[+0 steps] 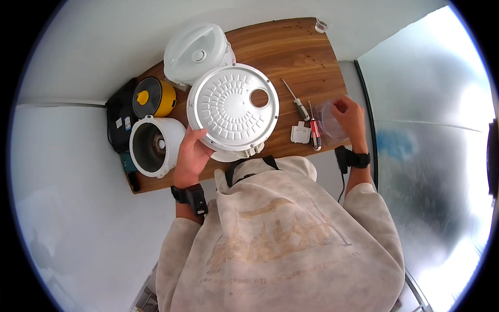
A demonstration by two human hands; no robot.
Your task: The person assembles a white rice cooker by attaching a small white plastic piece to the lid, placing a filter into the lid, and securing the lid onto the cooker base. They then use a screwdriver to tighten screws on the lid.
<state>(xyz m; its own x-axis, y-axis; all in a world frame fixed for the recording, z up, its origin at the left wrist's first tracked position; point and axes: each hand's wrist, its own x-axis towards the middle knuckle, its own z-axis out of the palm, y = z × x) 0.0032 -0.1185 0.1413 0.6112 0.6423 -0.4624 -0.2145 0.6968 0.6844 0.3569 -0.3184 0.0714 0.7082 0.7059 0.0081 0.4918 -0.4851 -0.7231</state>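
my beige sweatshirt (280, 239) up close, left hand (191, 156) fingers clamped on the round white ribbed plate (232, 107) above the counter (306, 52), right hand (351, 118) fingers pinching a clear plastic bag (328, 120) beside the red screwdriver (314, 130)

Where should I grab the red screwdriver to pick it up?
Grab the red screwdriver by its thick handle, the end nearest the person. Come straight down from above: it lies flat on the wooden table, with a white plastic part close on its left.
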